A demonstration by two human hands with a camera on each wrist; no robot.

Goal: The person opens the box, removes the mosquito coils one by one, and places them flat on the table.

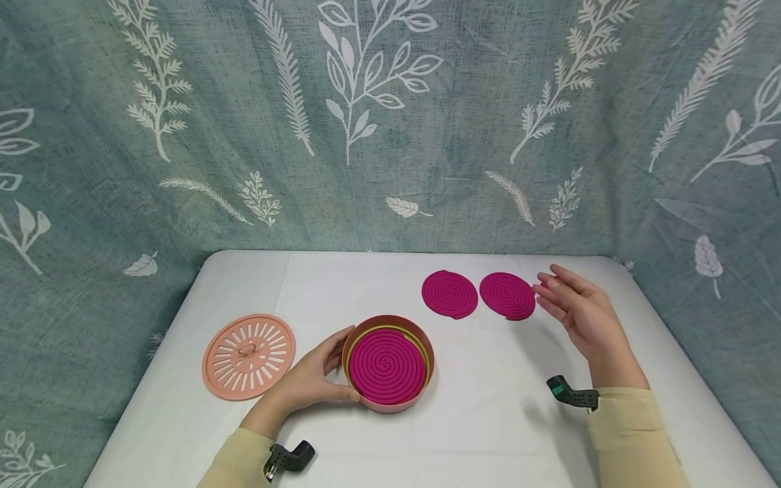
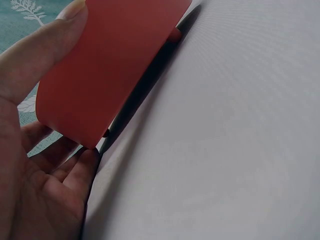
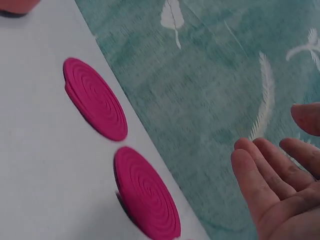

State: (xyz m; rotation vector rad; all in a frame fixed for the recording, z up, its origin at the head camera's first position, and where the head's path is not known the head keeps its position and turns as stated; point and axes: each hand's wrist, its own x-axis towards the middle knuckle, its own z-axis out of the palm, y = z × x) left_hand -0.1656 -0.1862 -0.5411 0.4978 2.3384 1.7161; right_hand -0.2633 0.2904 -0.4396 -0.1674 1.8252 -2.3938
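My left hand (image 1: 314, 379) grips the side of a round, salmon-pink mosquito coil holder (image 1: 393, 407), thumb at the near side and fingers round the far side. Inside its yellow-green inner ring lies a magenta mosquito coil (image 1: 387, 364). The left wrist view shows the holder's reddish outer wall (image 2: 100, 70) between thumb and fingers. My right hand (image 1: 582, 312) is raised over the table's right side, fingers extended, holding nothing visible. Left of it lie two more magenta coils, one nearer the hand (image 1: 508, 296) and another beside it (image 1: 449, 294). A magenta patch (image 1: 545, 282) shows behind the right fingers, mostly hidden.
A salmon slotted lid (image 1: 248, 357) with a small central knob lies flat left of the holder. The white table (image 1: 488, 420) ends at a green leaf-patterned curtain (image 1: 378, 203) behind and at both sides. Black straps with small devices sit on both wrists.
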